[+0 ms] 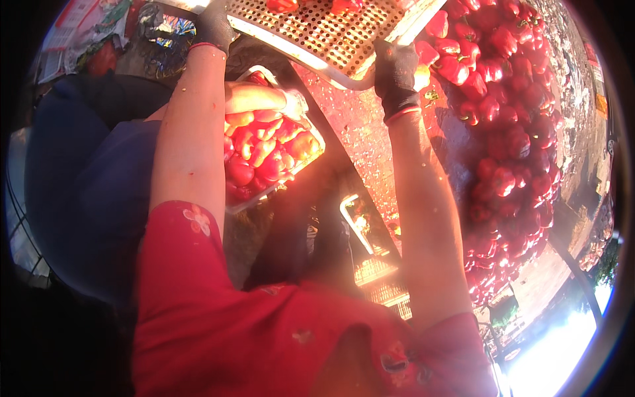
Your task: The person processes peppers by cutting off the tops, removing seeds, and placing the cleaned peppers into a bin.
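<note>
Right gloved hand (397, 71) closed on the near right corner of a pale perforated plastic crate (307, 32), far centre, some red bell peppers (282, 6) inside. Left gloved hand (214, 30) at its rim, farther left; fingers cut off, grip could not be told. Co-worker's forearm (254, 99) crossed a pepper-filled crate (322, 142), nearer left. Pepper heap (506, 132) spread right.

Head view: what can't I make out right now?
Perforated crate: far side cut off by head view's upper edge.
Left hand: top cut off by head view's upper edge.
Pepper-filled crate: left side hidden in head view behind left forearm.
Bright background: head view's lower right, lost in glare.
</note>
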Tool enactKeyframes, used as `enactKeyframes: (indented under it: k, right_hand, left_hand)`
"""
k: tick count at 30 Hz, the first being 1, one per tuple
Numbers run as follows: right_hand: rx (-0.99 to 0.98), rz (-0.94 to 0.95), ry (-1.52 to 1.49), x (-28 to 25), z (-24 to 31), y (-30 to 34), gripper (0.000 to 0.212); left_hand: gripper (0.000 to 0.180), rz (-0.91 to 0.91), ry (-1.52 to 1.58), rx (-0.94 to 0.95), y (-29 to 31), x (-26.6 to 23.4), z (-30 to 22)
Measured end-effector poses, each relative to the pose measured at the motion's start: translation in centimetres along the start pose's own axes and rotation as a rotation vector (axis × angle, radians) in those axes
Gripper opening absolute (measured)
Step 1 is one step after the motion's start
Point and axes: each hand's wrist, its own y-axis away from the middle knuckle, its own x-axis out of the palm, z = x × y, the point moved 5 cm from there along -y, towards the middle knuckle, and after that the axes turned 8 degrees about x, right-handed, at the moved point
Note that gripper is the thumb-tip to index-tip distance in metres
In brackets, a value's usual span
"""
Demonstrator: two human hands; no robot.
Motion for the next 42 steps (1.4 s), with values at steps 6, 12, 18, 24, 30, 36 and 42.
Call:
enactKeyframes:
  k: [6, 12, 18, 24, 30, 36, 42]
  right_hand:
    - [-0.193, -0.139, 0.009, 0.1, 0.0, 0.6, 0.008]
    - [0.564, 0.000, -1.083, -0.1, -1.1, 2.6, 0.031]
    - [0.472, 0.048, -1.140, -1.0, -0.5, 4.2, 0.038]
    - [0.527, 0.096, -1.151, -2.1, -0.9, 5.6, 0.029]
    - [0.431, 0.140, -1.161, -1.5, -0.4, 7.3, 0.038]
    - [0.224, 0.203, -1.120, -1.5, 3.0, 8.9, 0.049]
    - [0.167, 0.313, -0.914, 1.1, 3.8, 9.4, 0.055]
  left_hand:
    - [0.030, 0.081, -0.022, 0.070, 0.1, 0.9, -1.2]
    - [0.033, 0.241, -1.383, 0.450, 5.7, 0.9, -5.2]
    - [0.023, -0.018, -1.042, 0.645, 8.7, -3.2, -4.0]
    - [0.027, -0.348, -0.110, 0.235, 12.2, -2.8, -2.3]
    - [0.034, -0.592, 0.179, -0.146, 16.5, -5.4, -1.0]
    - [0.031, -0.675, 0.146, -0.232, 23.0, -11.1, 2.2]
    - [0.045, -0.669, 0.156, -0.258, 30.1, -11.3, 3.3]
